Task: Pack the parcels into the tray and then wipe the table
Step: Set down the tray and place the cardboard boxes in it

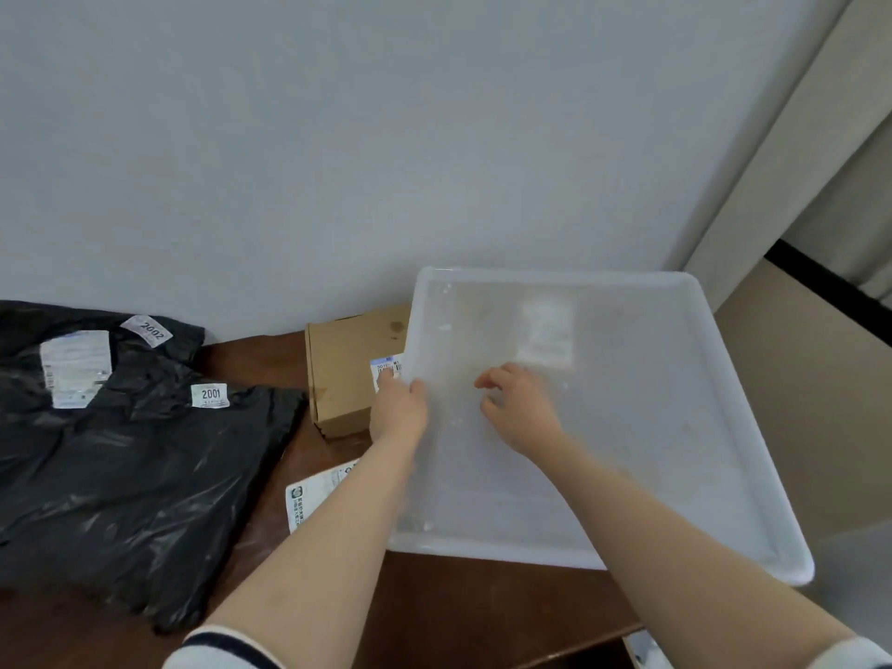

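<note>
Brown table by grey wall: left hand grips tray rim, right hand loosely curled, empty, inside it. Tray seems to overhang table edge; a shove could tip it off.

Two black bags, one cardboard box, one white packet, one tray.

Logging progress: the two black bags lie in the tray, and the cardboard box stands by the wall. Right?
Not quite. The head view shows the two black bags lying on the table, left of the tray; the cardboard box does stand by the wall.
</note>
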